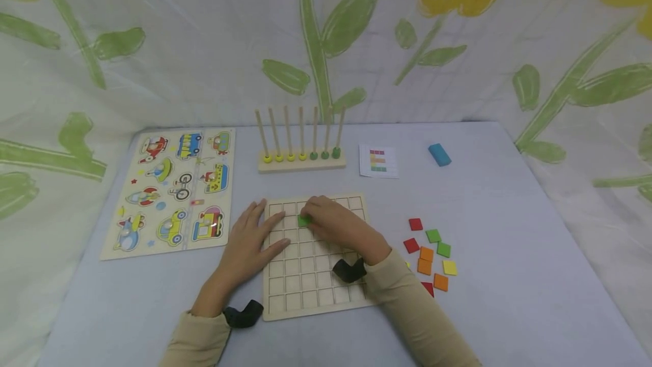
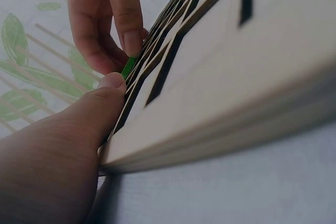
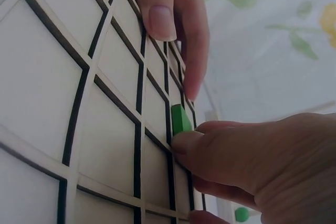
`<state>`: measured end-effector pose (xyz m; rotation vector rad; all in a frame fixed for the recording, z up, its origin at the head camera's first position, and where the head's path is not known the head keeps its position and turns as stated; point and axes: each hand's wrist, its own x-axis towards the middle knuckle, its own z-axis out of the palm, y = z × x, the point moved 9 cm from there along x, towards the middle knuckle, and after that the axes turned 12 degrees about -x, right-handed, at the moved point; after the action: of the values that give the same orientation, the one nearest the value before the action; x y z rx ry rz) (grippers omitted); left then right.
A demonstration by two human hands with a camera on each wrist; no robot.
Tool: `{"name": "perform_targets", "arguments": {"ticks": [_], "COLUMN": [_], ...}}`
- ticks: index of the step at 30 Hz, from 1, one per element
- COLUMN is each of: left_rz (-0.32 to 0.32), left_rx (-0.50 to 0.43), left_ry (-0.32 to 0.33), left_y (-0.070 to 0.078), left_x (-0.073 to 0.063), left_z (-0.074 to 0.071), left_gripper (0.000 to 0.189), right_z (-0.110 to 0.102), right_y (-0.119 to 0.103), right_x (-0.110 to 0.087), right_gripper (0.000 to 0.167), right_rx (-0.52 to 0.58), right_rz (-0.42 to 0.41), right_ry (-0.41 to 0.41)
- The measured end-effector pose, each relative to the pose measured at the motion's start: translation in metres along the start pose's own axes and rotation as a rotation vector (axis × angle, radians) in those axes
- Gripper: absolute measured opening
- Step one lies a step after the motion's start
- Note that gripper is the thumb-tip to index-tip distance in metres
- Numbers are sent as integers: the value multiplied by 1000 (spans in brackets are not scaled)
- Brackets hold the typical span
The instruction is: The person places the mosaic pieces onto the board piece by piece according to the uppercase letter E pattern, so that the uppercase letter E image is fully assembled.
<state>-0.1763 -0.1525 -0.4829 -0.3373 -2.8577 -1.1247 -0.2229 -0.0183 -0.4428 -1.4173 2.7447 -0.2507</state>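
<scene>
Your table (image 1: 509, 197) extends past every edge of the grid board (image 1: 308, 282). Left of the board lies a picture puzzle (image 1: 165, 201); behind it, a peg rack (image 1: 300, 165). Your left hand (image 1: 249, 242) rests on its left edge, fingers spread. Your right hand (image 1: 336, 222) bends over its far half. Behind its right corner, a card (image 1: 387, 163) shows coloured rows. Loose tiles (image 1: 424, 266) lie near its right edge; your right hand pinches the green tile (image 1: 303, 221) at its far half.

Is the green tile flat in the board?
Not flat: the green tile stands proud of the board, pinched in the right hand. Cannot tell whether it's partly in.
</scene>
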Motion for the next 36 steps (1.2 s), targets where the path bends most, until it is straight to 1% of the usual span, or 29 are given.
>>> {"name": "perform_targets", "arguments": {"ticks": [8,22,28,30,32,34,36], "left_rz": [-9,-9,4,4,6,13,20], "left_rx": [3,-2,3,3,3,5,8], "left_ry": [-2,2,5,9,17,28,40], "left_y": [1,2,1,0,-1,-2,-2], "left_x": [0,-1,1,1,0,-1,-1], "left_z": [-1,-1,1,0,0,0,0], "left_gripper": [62,62,62,62,62,61,61], "right_z": [-2,3,-1,-7,-18,-29,-39], "right_y": [-4,-2,0,4,12,26,46], "right_x": [-1,1,-3,-9,-19,-35,-56], "right_gripper": [20,20,19,18,19,21,23], "right_rx": [-37,-77,-72,-82,-83,-86,-92], "right_rz": [-27,1,3,5,26,81,171], "right_ry": [39,52,51,71,97,109,99]}}
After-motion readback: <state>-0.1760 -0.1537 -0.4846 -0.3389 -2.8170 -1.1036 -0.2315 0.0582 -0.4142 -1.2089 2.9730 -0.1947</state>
